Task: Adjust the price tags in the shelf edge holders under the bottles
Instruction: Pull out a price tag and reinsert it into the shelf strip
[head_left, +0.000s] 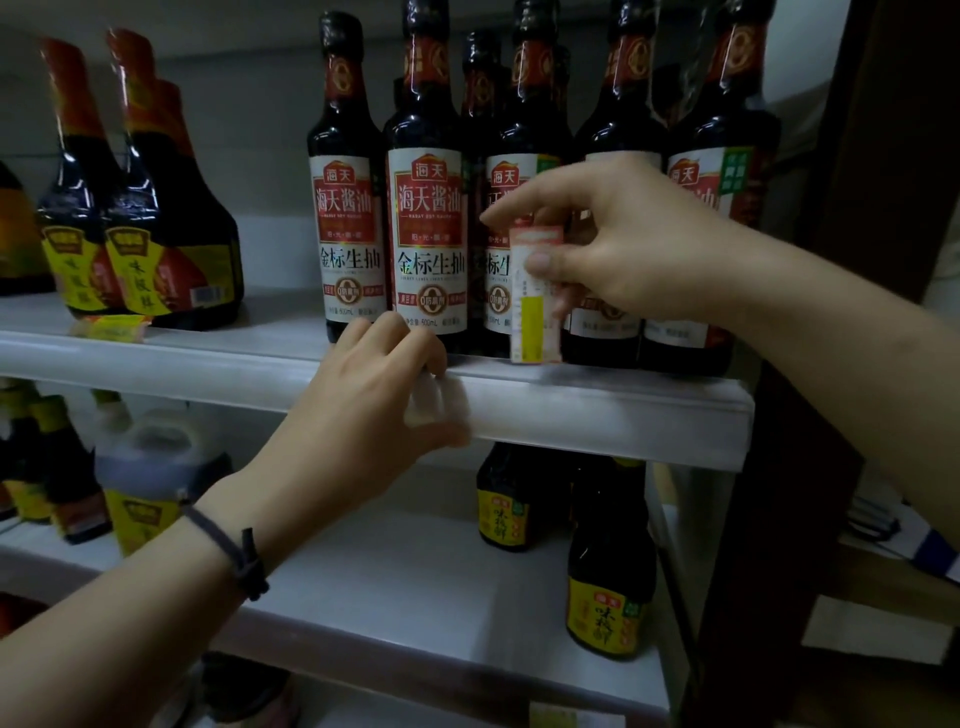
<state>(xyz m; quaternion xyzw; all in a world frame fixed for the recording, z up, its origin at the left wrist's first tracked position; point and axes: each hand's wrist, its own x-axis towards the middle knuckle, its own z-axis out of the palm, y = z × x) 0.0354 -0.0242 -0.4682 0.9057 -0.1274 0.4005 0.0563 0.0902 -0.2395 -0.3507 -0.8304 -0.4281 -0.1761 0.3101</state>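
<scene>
My right hand (613, 244) pinches a price tag (535, 296), white with a red top band and a yellow block, held upright in front of the soy sauce bottles (428, 208). Its lower end sits just above the clear shelf edge holder (597, 415). My left hand (374, 410) grips that holder strip, fingers curled over its top edge and the thumb pressed on its front. Several dark bottles with red and white labels stand in a row on this shelf.
At the left stand squat bottles with yellow labels (135, 249), with another tag (111, 327) lying at the shelf edge below them. The lower shelf (415, 597) holds small yellow-labelled bottles (608, 587) and a jug (150, 467). A dark upright post (810, 364) borders the right side.
</scene>
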